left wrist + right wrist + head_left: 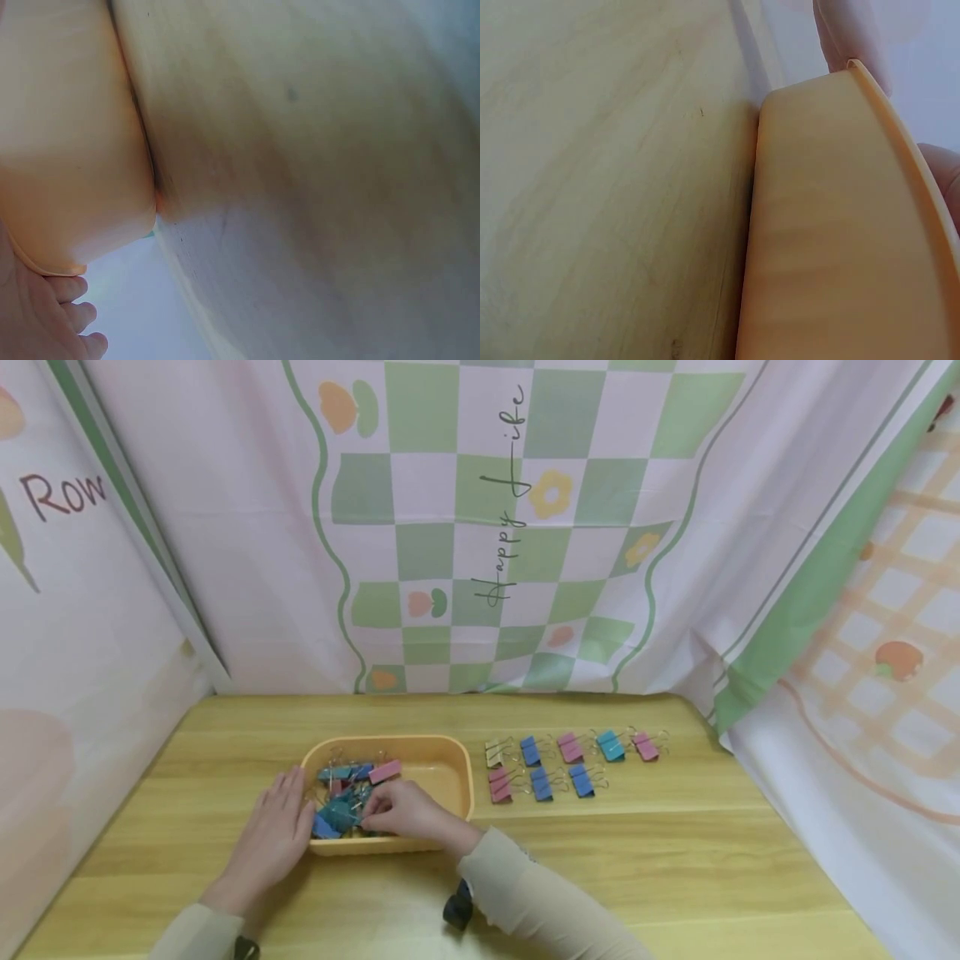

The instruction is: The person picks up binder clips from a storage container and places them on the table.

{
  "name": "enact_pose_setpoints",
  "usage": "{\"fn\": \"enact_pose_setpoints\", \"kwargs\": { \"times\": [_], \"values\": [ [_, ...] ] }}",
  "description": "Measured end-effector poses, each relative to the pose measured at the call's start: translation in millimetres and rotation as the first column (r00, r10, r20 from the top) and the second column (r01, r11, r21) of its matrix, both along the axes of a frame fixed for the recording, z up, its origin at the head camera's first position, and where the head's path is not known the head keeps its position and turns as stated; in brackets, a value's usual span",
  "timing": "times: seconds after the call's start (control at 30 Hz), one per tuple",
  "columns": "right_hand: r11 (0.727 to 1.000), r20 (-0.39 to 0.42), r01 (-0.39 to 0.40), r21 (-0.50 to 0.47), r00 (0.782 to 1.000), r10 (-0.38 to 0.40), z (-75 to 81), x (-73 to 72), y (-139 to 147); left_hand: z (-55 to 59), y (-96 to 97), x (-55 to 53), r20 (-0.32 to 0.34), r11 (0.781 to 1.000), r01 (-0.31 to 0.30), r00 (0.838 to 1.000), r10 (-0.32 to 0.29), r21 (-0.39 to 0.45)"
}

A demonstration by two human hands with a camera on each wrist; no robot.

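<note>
A yellow-orange plastic tray on the wooden table holds several binder clips, heaped in its left half. Among them are a teal binder clip, a blue one and a pink one. My left hand lies along the tray's left end with its fingers extended against the rim. Over the heap, my right hand reaches in from the right, its fingers bent and thumb near the index fingertip beside the teal clip. Whether it pinches a clip is hidden. The right wrist view shows the tray's outer wall.
Right of the tray, binder clips lie in two rows: the back one runs from a yellow clip to a pink clip, the front one ends at a blue clip. A black object hangs by the right sleeve. A patterned curtain borders the table.
</note>
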State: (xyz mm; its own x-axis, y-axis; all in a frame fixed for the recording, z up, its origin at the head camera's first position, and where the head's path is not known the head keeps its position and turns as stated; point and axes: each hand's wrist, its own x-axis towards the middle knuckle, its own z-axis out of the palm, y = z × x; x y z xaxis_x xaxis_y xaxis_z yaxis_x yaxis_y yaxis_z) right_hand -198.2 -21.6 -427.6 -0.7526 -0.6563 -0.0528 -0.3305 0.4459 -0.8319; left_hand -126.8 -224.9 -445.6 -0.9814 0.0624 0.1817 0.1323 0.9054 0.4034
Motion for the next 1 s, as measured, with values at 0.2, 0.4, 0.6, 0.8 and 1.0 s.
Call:
{"fn": "enact_pose_setpoints", "kwargs": {
  "times": [0.2,0.4,0.6,0.8,1.0],
  "values": [
    [0.998,0.044,0.053,-0.034,0.998,-0.051,-0.5,-0.2,0.5,-1.2,-0.4,-0.1,-0.016,1.000,0.003,1.000,-0.003,0.005],
    [0.995,0.073,0.077,-0.069,0.995,-0.072,6.1,1.3,2.6,-1.5,-0.2,-0.4,-0.015,1.000,0.001,1.000,-0.001,0.007],
    [0.991,0.088,0.053,-0.121,0.995,-0.043,16.2,2.9,9.0,0.2,0.5,-0.8,-0.025,1.000,-0.001,1.000,0.002,0.006],
    [0.984,0.093,0.060,-0.169,0.995,-0.045,25.5,6.5,16.4,-0.4,0.3,-0.7,-0.027,1.000,0.000,1.000,0.000,0.011],
    [0.979,0.112,0.115,-0.171,0.989,-0.097,37.4,8.8,26.7,-0.8,0.5,-0.9,-0.031,1.000,-0.003,1.000,0.003,0.010]
  ]
}}
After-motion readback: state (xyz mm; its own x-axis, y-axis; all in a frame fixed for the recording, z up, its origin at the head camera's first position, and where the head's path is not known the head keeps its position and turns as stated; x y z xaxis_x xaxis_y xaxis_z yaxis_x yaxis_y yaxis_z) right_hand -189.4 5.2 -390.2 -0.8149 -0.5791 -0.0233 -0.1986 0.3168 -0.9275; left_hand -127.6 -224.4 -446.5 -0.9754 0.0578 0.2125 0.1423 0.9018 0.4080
